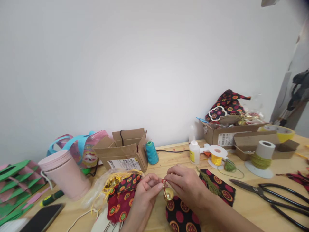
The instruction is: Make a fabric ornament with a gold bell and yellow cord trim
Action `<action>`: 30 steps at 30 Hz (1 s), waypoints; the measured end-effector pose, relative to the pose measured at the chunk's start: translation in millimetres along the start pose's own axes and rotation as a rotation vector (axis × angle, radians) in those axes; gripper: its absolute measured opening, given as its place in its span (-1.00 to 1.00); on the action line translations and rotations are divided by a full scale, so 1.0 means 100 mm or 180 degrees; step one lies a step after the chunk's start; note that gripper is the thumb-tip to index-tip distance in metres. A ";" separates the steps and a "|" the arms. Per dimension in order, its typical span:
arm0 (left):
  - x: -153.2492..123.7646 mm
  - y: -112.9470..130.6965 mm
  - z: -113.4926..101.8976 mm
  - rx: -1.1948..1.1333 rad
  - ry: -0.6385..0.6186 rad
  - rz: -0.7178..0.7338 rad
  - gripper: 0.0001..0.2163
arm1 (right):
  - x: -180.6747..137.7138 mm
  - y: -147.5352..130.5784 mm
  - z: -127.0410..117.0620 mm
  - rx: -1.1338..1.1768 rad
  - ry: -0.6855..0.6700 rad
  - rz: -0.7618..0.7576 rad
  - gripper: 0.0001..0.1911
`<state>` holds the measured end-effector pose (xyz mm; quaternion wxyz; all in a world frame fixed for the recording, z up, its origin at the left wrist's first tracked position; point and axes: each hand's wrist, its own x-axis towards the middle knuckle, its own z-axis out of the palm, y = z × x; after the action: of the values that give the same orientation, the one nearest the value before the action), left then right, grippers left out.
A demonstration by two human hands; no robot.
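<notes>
My left hand (147,195) and my right hand (184,183) meet at the middle of the table. Both pinch a thin red cord (164,182) between fingertips and thumb. From the cord hangs a small round gold bell (168,194). Just below the bell lies a black patterned fabric piece (181,214) with red and orange round motifs. A red and black patterned fabric piece (120,204) rests beside my left wrist. Right of my right hand, a green tassel (210,182) lies on another black patterned cloth (227,190). My right palm is hidden from view.
Black-handled scissors (263,193) lie at right. Behind stand a glue bottle (194,152), a yellow thread spool (216,158), an olive cord spool (262,159) and a teal thread cone (152,153). Cardboard boxes (125,151) line the wall. A pink cup (65,175) and phone (42,217) are at left.
</notes>
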<state>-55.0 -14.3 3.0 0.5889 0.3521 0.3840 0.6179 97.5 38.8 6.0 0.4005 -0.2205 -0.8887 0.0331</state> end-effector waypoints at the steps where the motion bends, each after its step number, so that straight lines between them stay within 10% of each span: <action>1: 0.00 0.00 0.00 0.0010 0.0004 0.0006 -0.83 | 0.00 0.01 0.01 0.0041 0.0019 0.0016 -0.82; 30: 0.06 -0.06 -0.05 0.0414 0.0108 0.0083 -0.81 | -0.02 -0.08 0.02 0.0558 -0.0250 0.0144 -0.77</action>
<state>-56.7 -8.5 -4.5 0.5501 0.3840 0.4287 0.6051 93.8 31.4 5.1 0.3822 -0.2032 -0.8922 0.1284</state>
